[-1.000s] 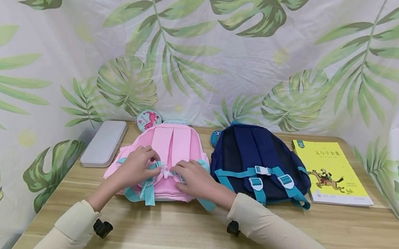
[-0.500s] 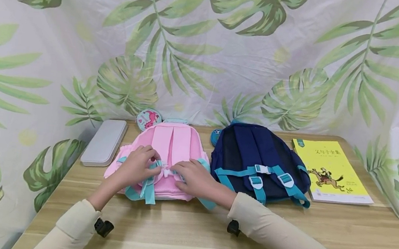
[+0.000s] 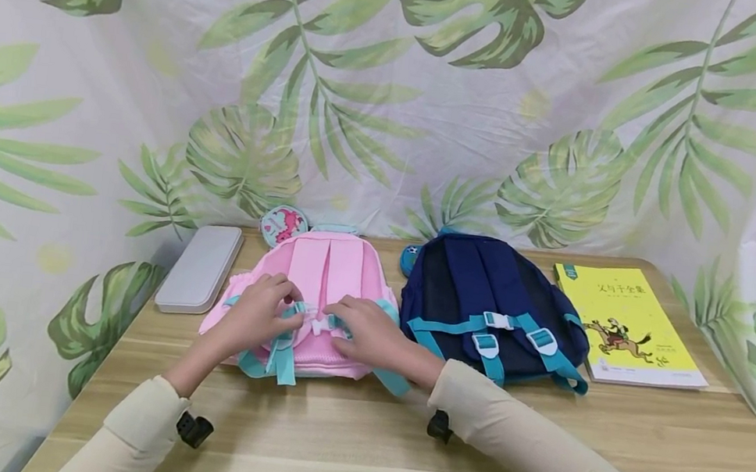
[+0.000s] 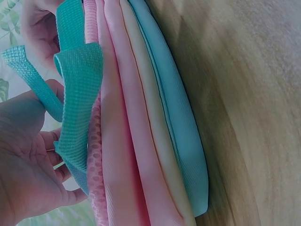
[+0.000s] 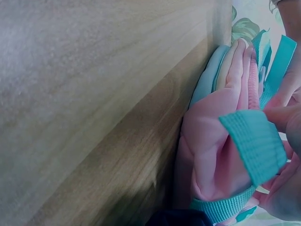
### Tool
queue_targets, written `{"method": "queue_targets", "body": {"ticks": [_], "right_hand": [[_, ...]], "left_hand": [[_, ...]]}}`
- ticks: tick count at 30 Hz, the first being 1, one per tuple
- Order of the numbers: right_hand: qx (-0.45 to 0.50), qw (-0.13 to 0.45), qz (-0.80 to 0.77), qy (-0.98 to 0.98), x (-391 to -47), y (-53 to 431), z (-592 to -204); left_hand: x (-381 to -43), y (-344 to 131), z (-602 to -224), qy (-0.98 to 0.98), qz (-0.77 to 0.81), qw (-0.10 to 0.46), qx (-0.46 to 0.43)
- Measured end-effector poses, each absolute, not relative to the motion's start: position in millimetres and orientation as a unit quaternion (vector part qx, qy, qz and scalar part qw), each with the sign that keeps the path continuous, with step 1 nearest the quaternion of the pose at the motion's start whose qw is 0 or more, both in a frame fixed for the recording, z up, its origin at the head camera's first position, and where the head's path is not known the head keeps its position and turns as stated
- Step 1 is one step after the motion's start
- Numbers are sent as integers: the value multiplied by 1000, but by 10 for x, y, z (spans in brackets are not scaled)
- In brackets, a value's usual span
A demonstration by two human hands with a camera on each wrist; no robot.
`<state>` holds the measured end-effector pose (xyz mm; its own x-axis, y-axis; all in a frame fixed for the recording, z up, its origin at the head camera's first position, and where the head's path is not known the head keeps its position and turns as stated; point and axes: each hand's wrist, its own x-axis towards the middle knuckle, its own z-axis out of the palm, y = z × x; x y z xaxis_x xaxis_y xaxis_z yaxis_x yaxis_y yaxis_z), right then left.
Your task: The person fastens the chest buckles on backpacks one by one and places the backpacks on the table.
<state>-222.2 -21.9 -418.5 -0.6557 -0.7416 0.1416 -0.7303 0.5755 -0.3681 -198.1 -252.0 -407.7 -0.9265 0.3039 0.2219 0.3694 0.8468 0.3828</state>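
A pink backpack (image 3: pixel 344 263) lies straps-up on the table, with teal webbing across its lower back. My left hand (image 3: pixel 257 316) pinches the teal chest strap (image 3: pixel 299 310) from the left. From the opposite side, my right hand (image 3: pixel 369 333) grips the strap's other part. Between the hands sits a white plastic buckle (image 3: pixel 320 326); whether its halves are joined, I cannot tell. A teal strap (image 4: pixel 80 94) loops in front of the left palm in the left wrist view. Another teal strap (image 5: pixel 256 146) stands beside the right fingers in the right wrist view.
Right of the pink backpack lies a navy backpack (image 3: pixel 461 278), its white buckle fastened over teal straps. A yellow book (image 3: pixel 623 313) is at the table's right, a white case (image 3: pixel 200 269) at the left. A leaf-patterned curtain (image 3: pixel 460 144) hangs behind the table (image 3: pixel 351 453).
My right hand has shifted slightly, its fingertips drawn back a little from the white buckle, which shows more now. The left hand keeps its hold, and the backpack has barely moved.
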Motion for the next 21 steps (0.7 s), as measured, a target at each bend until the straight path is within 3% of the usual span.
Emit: {"method": "queue_targets", "body": {"ticks": [8,21], "right_hand": [[-410,-1,-194,891,-2255,-270,-4222],[-404,25,-155,901,-2265,-323,-4181]], "left_hand": [[-1966,-2534,-4072,-958,-217,78,-172],[-1949,-2533,-4094,-956,-214,92,-180]]}}
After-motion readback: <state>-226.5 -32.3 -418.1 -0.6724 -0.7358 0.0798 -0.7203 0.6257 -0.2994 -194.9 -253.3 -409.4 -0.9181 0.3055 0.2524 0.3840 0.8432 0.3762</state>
